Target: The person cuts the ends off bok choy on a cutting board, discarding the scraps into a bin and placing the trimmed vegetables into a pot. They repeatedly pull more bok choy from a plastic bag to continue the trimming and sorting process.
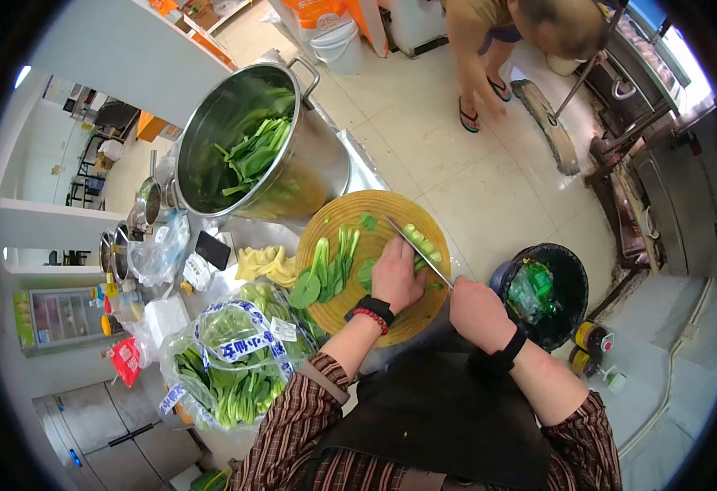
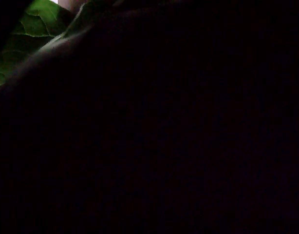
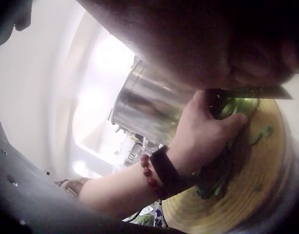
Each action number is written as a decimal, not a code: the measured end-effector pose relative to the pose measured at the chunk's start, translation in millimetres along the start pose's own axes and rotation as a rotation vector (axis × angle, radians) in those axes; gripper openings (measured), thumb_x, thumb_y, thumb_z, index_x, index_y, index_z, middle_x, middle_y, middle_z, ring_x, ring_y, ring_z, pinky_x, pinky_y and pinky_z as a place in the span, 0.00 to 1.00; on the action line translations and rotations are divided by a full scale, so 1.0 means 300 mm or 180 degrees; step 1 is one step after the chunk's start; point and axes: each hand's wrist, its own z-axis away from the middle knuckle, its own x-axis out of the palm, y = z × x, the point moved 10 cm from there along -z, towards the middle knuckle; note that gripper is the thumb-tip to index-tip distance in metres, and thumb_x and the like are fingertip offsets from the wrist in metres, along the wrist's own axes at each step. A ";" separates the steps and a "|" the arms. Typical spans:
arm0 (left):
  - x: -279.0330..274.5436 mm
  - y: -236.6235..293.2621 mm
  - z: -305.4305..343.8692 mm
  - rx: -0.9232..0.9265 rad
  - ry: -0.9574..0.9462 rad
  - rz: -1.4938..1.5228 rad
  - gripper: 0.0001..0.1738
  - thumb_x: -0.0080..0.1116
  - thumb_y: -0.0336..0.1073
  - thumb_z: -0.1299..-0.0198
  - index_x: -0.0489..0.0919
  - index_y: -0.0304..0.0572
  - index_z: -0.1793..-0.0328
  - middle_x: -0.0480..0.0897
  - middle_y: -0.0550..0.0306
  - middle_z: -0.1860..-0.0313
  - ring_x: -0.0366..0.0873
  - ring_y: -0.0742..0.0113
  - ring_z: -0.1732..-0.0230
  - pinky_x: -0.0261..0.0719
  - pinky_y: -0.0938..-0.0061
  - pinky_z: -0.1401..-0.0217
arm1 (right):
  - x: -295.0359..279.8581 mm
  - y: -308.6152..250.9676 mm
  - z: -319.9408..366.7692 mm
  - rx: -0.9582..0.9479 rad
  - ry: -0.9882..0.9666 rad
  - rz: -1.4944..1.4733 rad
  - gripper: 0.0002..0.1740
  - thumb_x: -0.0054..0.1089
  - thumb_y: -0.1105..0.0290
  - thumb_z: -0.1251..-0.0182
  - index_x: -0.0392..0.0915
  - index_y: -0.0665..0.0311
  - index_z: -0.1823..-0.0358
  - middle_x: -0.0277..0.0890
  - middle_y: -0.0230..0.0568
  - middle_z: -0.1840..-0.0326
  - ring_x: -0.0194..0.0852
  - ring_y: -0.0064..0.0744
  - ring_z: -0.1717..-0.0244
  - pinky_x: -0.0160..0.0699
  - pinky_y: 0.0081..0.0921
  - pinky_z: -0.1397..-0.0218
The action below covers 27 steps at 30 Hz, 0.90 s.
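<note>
On a round wooden chopping board [image 1: 313,315], my left hand [image 1: 398,277] holds down a bunch of leafy greens [image 1: 365,275], with a dark band and red beads at the wrist. My right hand [image 1: 483,315] grips a knife [image 1: 421,253], its blade lying across the greens just beyond the left fingers. Pale green cut stems [image 1: 426,242] sit on the blade's far side. More stalks of greens [image 1: 331,266] lie on the board's left half. From the right wrist, the left hand [image 3: 203,129] shows bent over the bunch. The left wrist view is mostly dark, with one leaf [image 2: 40,22] in its corner.
A large steel pot [image 1: 326,159] holding greens stands behind the board. To the left are a plastic bag of greens [image 1: 236,352], a yellow cloth [image 1: 265,263] and a phone [image 1: 213,250]. A black bin [image 1: 571,270] stands right. Beyond, a person [image 1: 477,49] bends over a floor mop [image 1: 543,123].
</note>
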 end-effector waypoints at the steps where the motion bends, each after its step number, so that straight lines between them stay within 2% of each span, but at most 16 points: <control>1: -0.001 0.000 -0.001 -0.0006 0.0003 -0.0007 0.35 0.73 0.33 0.50 0.73 0.36 0.34 0.79 0.41 0.45 0.78 0.41 0.41 0.82 0.54 0.42 | 0.003 0.002 -0.001 -0.0002 0.0005 -0.0002 0.08 0.50 0.76 0.32 0.78 0.72 0.62 0.84 0.63 0.67 0.88 0.62 0.62 0.88 0.51 0.57; 8: -0.008 0.002 0.003 0.0029 0.0071 -0.0046 0.36 0.73 0.34 0.50 0.72 0.35 0.34 0.79 0.40 0.45 0.78 0.40 0.41 0.82 0.54 0.42 | 0.011 0.002 0.002 -0.0044 0.0083 0.0007 0.08 0.50 0.76 0.32 0.78 0.72 0.62 0.84 0.64 0.67 0.88 0.61 0.62 0.88 0.51 0.57; 13: -0.011 -0.009 -0.005 -0.0129 -0.0009 -0.0065 0.35 0.73 0.34 0.49 0.71 0.33 0.35 0.78 0.36 0.45 0.75 0.35 0.40 0.77 0.51 0.37 | 0.044 0.022 -0.008 -0.0056 0.0162 -0.0078 0.06 0.52 0.77 0.34 0.78 0.72 0.64 0.84 0.64 0.67 0.88 0.61 0.62 0.88 0.51 0.57; 15: 0.008 -0.038 0.010 -0.0107 -0.0083 -0.0034 0.34 0.73 0.33 0.49 0.71 0.34 0.35 0.78 0.37 0.45 0.74 0.35 0.40 0.75 0.50 0.36 | 0.082 -0.013 -0.014 -0.0604 0.0089 0.0164 0.06 0.53 0.77 0.35 0.78 0.72 0.66 0.83 0.64 0.69 0.87 0.62 0.64 0.87 0.52 0.58; 16: 0.019 -0.053 0.024 -0.0092 -0.0171 -0.0015 0.34 0.73 0.32 0.49 0.71 0.34 0.35 0.78 0.37 0.45 0.74 0.34 0.40 0.74 0.49 0.35 | 0.073 -0.018 0.001 -0.0572 0.0121 0.0181 0.06 0.53 0.77 0.35 0.78 0.72 0.66 0.83 0.64 0.69 0.87 0.62 0.64 0.87 0.52 0.58; 17: -0.009 -0.038 0.033 0.0079 -0.0103 0.0121 0.32 0.75 0.31 0.53 0.73 0.33 0.42 0.76 0.36 0.47 0.73 0.36 0.44 0.73 0.49 0.38 | 0.048 -0.043 0.016 -0.0441 0.0165 0.0044 0.06 0.53 0.77 0.35 0.78 0.71 0.67 0.83 0.64 0.69 0.87 0.63 0.65 0.87 0.52 0.59; 22: -0.039 -0.066 0.092 -0.0024 -0.0066 0.0020 0.32 0.74 0.30 0.53 0.73 0.33 0.40 0.76 0.37 0.46 0.73 0.37 0.43 0.73 0.50 0.38 | 0.075 -0.068 0.038 -0.0221 0.0086 -0.0198 0.07 0.52 0.75 0.34 0.78 0.71 0.64 0.83 0.63 0.70 0.86 0.64 0.65 0.86 0.53 0.58; 27: -0.030 -0.090 0.099 -0.0138 -0.0049 0.0021 0.33 0.75 0.31 0.52 0.73 0.33 0.39 0.77 0.37 0.44 0.73 0.37 0.42 0.73 0.50 0.38 | 0.103 -0.067 0.047 -0.0068 0.0121 0.0002 0.09 0.51 0.75 0.33 0.79 0.72 0.62 0.84 0.64 0.67 0.86 0.64 0.62 0.85 0.54 0.56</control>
